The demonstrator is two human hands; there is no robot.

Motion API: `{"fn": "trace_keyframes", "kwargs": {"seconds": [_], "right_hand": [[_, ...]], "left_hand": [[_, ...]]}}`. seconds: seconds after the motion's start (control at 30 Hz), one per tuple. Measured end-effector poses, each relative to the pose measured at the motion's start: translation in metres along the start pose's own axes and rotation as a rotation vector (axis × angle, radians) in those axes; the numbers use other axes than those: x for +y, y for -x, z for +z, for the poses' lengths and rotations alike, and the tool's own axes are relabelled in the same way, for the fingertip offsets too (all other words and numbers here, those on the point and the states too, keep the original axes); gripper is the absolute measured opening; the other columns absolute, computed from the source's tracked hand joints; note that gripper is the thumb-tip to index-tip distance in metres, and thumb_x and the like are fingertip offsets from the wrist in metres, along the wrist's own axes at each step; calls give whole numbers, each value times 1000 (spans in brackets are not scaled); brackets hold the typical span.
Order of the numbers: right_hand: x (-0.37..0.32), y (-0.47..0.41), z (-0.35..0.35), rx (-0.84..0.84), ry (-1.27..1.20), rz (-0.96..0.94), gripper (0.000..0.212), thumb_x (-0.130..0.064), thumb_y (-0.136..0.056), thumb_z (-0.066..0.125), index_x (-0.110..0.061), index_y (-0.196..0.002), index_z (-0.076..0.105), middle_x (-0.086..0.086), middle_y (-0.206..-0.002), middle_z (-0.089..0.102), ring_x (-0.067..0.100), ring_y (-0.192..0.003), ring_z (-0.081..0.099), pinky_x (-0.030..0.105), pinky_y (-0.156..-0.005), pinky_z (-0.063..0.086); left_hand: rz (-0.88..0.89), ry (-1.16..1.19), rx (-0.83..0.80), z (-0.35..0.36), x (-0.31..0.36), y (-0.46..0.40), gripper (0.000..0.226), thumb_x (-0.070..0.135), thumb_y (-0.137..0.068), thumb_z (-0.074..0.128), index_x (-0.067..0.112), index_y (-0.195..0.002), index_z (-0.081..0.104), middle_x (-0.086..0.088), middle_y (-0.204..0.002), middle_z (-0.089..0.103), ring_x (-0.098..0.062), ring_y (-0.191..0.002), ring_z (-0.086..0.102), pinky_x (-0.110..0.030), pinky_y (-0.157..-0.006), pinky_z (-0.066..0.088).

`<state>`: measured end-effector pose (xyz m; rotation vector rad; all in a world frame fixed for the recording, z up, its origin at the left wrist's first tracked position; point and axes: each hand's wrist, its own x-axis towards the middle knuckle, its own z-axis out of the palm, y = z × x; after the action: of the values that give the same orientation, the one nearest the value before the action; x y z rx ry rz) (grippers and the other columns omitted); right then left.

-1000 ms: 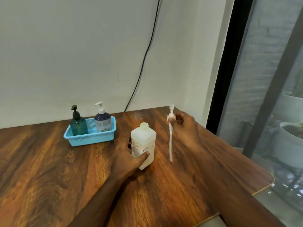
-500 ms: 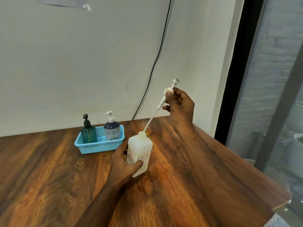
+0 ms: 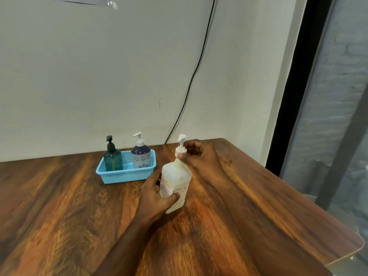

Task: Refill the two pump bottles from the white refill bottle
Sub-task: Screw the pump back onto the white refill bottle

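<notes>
The white refill bottle (image 3: 176,182) stands on the wooden table (image 3: 258,206), slightly tilted. My left hand (image 3: 157,194) grips its lower body from the left. A white pump head (image 3: 180,147) sits on the bottle's neck, its tube down inside the bottle. My right hand (image 3: 196,156) pinches the pump's collar from the right. Two pump bottles stand in a light blue basket (image 3: 127,175) behind and to the left: a dark green one (image 3: 112,158) with a black pump and a dark blue flowered one (image 3: 141,155) with a white pump.
A black cable (image 3: 191,80) hangs down the white wall to the table's back edge. The table's right edge and rounded corner (image 3: 356,244) lie near a dark window frame (image 3: 292,84).
My right hand has lowered the pump from up in the air down into the refill bottle until its collar reaches the neck. The left hand keeps its grip on the bottle.
</notes>
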<state>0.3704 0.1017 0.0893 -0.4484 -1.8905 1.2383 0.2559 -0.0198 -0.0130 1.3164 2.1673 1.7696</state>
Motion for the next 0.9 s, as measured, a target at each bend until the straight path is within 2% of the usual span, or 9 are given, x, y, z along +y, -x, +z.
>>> {"fn": "trace_keyframes", "kwargs": {"seconds": [0.2, 0.37, 0.47, 0.57, 0.63, 0.7, 0.77, 0.83, 0.9], "right_hand": [[8, 10, 5, -39, 57, 33, 22, -18, -83, 80, -27, -101, 71, -14, -102, 72, -1, -95, 66, 22, -82, 55], [-1, 8, 11, -25, 11, 98, 32, -16, -71, 89, -19, -86, 62, -5, -93, 73, 8, -86, 69, 22, -70, 56], [-3, 7, 21, -48, 134, 140, 52, -31, -66, 93, -19, -100, 56, -7, -97, 68, 6, -86, 65, 20, -67, 52], [1, 9, 25, -138, 77, 147, 68, -40, -70, 89, -30, -124, 48, -11, -120, 61, 8, -108, 60, 24, -83, 51], [0, 12, 25, -152, -85, 120, 59, -34, -81, 81, -31, -130, 48, -9, -128, 61, 11, -114, 61, 31, -89, 54], [0, 15, 25, -74, -212, 91, 45, -24, -89, 74, -26, -129, 52, -5, -117, 70, 11, -103, 69, 31, -81, 59], [3, 17, 26, 86, -212, 60, 28, -21, -91, 71, -22, -116, 60, -5, -97, 74, 10, -86, 73, 27, -69, 60], [9, 16, 27, 236, -148, 57, 17, -25, -91, 71, -24, -105, 61, 1, -83, 74, 15, -80, 73, 33, -70, 61], [12, 13, 26, 258, -124, 55, 17, -21, -91, 71, -24, -104, 60, 3, -81, 74, 16, -80, 72, 31, -70, 58]], "left_hand": [[29, 24, 6, 0, -1, 0, 73, 46, -62, 84, 39, -126, 51, 23, -118, 61, -4, -109, 60, -27, -83, 56], [5, 57, 23, -1, -1, -1, 70, 44, -67, 87, 39, -127, 52, 23, -118, 61, -2, -108, 60, -28, -85, 56], [16, 56, 26, -1, 1, -1, 65, 39, -68, 88, 41, -124, 53, 22, -115, 63, 3, -105, 60, -26, -84, 55], [-14, 98, 22, -2, 2, 0, 64, 36, -69, 88, 47, -120, 52, 24, -115, 62, 5, -106, 59, -25, -85, 55], [-30, 112, 20, -3, -2, -1, 67, 39, -67, 88, 40, -125, 54, 21, -117, 63, 0, -107, 60, -28, -86, 56], [-53, 137, 35, -5, -4, -2, 68, 39, -68, 89, 36, -126, 54, 20, -117, 64, 0, -107, 60, -28, -84, 56], [-68, 154, 50, -6, -4, -2, 66, 35, -69, 89, 39, -124, 53, 24, -115, 61, 3, -105, 59, -19, -79, 52], [-80, 159, 45, -8, -1, -2, 66, 31, -71, 87, 40, -124, 49, 28, -114, 57, 3, -105, 56, -15, -75, 47], [-90, 165, 39, -10, 0, -2, 65, 28, -72, 87, 40, -123, 49, 29, -114, 56, 5, -105, 55, -13, -73, 46]]}}
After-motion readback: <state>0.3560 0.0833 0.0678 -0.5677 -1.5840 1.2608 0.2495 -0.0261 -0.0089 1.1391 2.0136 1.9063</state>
